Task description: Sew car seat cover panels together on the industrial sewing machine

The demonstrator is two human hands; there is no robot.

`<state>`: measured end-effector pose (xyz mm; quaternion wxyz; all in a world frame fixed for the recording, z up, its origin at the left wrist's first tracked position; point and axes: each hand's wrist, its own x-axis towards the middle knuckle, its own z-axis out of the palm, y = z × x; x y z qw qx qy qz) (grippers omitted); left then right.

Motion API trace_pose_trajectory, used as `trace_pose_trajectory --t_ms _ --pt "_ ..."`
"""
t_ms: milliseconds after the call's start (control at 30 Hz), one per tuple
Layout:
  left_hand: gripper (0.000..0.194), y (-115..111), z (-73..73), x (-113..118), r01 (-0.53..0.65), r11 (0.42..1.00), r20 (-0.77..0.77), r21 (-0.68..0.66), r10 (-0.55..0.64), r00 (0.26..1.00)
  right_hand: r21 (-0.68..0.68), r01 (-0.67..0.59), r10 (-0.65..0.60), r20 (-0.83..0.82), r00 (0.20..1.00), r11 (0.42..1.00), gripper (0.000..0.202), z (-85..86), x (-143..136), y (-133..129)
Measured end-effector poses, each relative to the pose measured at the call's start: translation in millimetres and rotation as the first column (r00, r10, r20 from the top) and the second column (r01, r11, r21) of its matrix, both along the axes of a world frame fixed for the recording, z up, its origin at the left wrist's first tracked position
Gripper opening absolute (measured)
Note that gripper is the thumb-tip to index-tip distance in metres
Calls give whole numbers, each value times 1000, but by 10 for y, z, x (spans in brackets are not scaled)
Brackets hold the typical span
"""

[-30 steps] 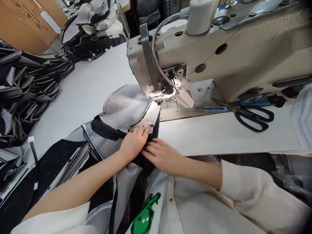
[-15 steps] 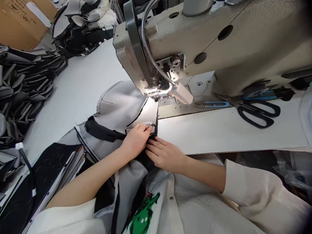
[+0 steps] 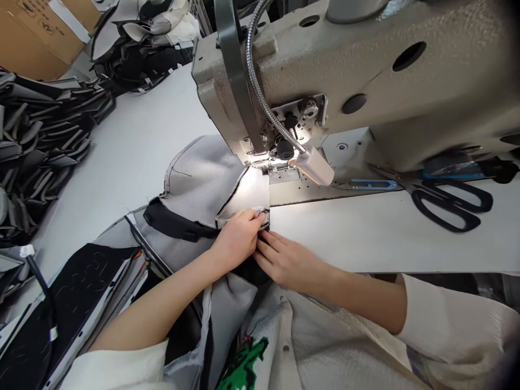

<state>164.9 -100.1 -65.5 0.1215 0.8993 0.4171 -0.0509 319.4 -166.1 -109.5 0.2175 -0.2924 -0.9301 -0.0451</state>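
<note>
A grey mesh fabric piece (image 3: pixel 199 168) with black edging lies under the presser foot of a sewing machine (image 3: pixel 349 70), lit by its small lamp (image 3: pixel 314 165). My left hand (image 3: pixel 240 238) is closed on the piece's folded near edge, thumb and fingers pinching it just in front of the needle area. Close beside it, my right hand (image 3: pixel 288 262) holds the dark lower layer at the same corner; its fingertips are partly hidden by the cloth and my left hand. A black strap (image 3: pixel 176 222) crosses the piece to the left of my hands.
Black-handled scissors (image 3: pixel 447 203) and blue thread snips (image 3: pixel 371 184) lie right of the needle on the white table (image 3: pixel 345 238). Stacked grey and black pieces (image 3: pixel 44 141) line the left side. A cardboard box (image 3: pixel 40 40) stands at the far left.
The view has shifted slightly, so machine and scissors appear farther right. Both hands stay at the same fabric corner, with my right fingertips tucked a little closer against my left hand.
</note>
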Motion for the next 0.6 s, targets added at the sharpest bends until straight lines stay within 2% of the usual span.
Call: trace_pose_trajectory --t_ms 233,467,600 --pt "34 236 0 190 -16 999 -40 52 18 999 48 -65 64 30 998 997 32 -20 206 306" --pt "31 484 12 319 -64 993 -144 104 78 987 121 -88 84 33 996 989 31 10 313 609" --pt "32 622 -7 346 -60 987 -146 149 82 986 100 -79 76 30 997 992 33 -13 348 740"
